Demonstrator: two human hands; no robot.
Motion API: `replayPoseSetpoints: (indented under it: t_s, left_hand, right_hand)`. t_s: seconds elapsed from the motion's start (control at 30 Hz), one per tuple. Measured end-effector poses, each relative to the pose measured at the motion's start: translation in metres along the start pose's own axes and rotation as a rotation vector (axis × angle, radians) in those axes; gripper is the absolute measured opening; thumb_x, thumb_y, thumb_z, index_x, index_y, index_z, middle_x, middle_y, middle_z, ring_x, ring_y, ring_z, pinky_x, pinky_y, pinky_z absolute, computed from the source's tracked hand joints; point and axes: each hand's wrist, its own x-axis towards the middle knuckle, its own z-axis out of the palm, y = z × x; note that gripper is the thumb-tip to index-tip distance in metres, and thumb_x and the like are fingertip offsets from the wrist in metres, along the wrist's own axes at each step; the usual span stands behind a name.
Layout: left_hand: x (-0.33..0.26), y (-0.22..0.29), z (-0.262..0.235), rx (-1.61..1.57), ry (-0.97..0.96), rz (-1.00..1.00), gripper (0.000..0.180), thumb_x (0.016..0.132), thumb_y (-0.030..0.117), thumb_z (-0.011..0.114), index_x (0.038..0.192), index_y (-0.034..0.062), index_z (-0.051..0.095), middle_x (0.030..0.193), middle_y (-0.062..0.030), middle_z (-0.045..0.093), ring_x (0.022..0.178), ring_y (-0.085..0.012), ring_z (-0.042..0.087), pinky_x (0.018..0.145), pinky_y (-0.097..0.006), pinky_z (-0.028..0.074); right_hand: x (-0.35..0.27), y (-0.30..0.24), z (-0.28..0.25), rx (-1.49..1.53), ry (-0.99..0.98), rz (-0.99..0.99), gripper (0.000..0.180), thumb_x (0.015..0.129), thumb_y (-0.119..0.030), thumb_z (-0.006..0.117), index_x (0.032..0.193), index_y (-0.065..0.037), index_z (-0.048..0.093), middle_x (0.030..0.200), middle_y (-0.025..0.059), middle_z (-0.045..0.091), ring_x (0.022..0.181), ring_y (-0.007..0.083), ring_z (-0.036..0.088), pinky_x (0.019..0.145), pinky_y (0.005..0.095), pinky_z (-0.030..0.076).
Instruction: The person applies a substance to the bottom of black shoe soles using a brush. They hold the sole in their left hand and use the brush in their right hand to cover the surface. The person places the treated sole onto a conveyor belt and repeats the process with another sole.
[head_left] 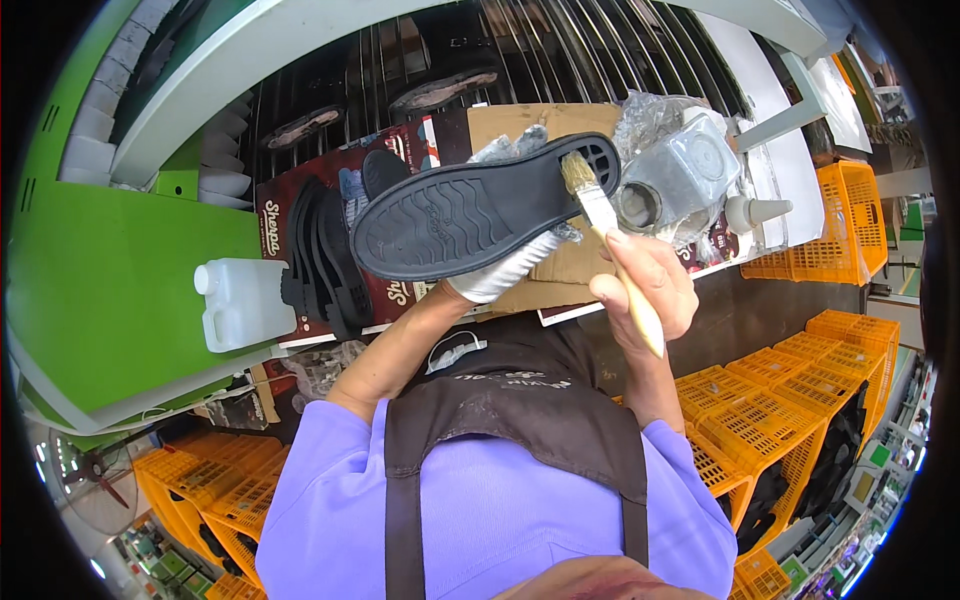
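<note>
My left hand (508, 272), in a whitish glove, grips a black shoe sole (430, 228) from beneath and behind. The sole lies across the view with its wavy tread facing me and its heel at the right. Between the fingers of my bare right hand (655, 290) is a flat paintbrush (597, 210) with a pale handle. Its bristles touch the heel end, beside the hollowed grid there. Just right of the heel, a clear plastic container (690, 165) lies with its round opening toward me. Several black soles (335, 265) are grouped to the left.
Brown cardboard (490, 125) covers part of the bench. A white jug (250, 303) stands left, by a green machine panel (130, 300). A nozzle bottle (755, 212) sits right. Dark shoes (440, 90) rest on metal rollers behind. Orange crates (765, 410) are stacked at the lower right.
</note>
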Motion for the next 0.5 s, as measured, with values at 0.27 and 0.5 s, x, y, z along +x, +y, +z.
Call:
replayPoseSetpoints:
  t_s: [0.27, 0.5]
  left_hand:
    - [-0.005, -0.004, 0.006, -0.161, 0.071, 0.092, 0.031, 0.086, 0.016, 0.062, 0.115, 0.0052, 0.056, 0.11, -0.0068, 0.059, 0.097, -0.0182, 0.056, 0.085, -0.031, 0.044]
    - [0.002, -0.004, -0.002, 0.344, -0.029, 0.115, 0.029, 0.087, 0.015, 0.059, 0.114, 0.0048, 0.057, 0.109, -0.0074, 0.059, 0.097, -0.0181, 0.056, 0.084, -0.03, 0.045]
  right_hand:
    - [-0.002, 0.001, 0.012, -0.012, 0.004, -0.017, 0.042, 0.07, -0.03, 0.075, 0.099, -0.001, 0.065, 0.077, 0.0125, 0.065, 0.065, 0.0206, 0.062, 0.056, 0.0265, 0.049]
    - [-0.007, -0.001, 0.027, 0.02, -0.014, -0.015, 0.044, 0.073, -0.035, 0.072, 0.097, 0.002, 0.065, 0.076, 0.0155, 0.065, 0.066, 0.0221, 0.063, 0.058, 0.0262, 0.049]
